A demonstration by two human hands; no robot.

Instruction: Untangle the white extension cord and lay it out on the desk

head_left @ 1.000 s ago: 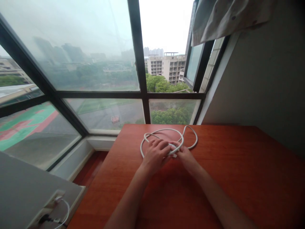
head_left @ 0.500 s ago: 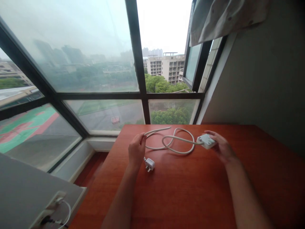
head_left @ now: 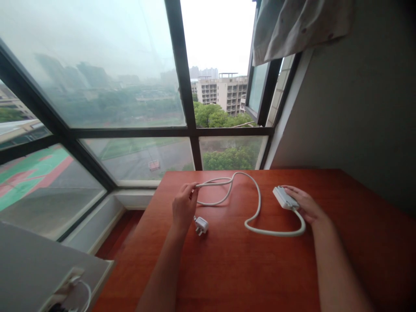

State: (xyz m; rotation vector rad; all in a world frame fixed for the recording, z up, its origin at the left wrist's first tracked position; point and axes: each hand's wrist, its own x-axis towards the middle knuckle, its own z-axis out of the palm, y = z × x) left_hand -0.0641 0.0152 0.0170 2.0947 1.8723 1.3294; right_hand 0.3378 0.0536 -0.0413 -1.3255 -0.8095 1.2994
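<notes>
My left hand (head_left: 186, 205) pinches the white cable (head_left: 256, 190) of an extension lead near the far left of the table. Just beside its wrist hangs or lies the three-pin plug (head_left: 201, 225), prongs toward me. On the right, my right hand (head_left: 305, 203) is closed around the small white power strip (head_left: 285, 198), thumb on top. The cable leaves the strip's near end, bends back over the table and runs in a loose curve to my left hand. My fingers hide part of the strip.
The reddish-brown wooden table (head_left: 243, 273) reaches to the windows (head_left: 130, 65). A grey wall (head_left: 351, 108) rises at the right, with a pale curtain (head_left: 299, 30) above. At the lower left, a wall socket (head_left: 73, 277) has a white cord plugged in.
My right hand has turned the power strip around, so its cable end now faces toward me instead of left. One cable loop has opened into a wide bend. My left hand keeps its pinch.
</notes>
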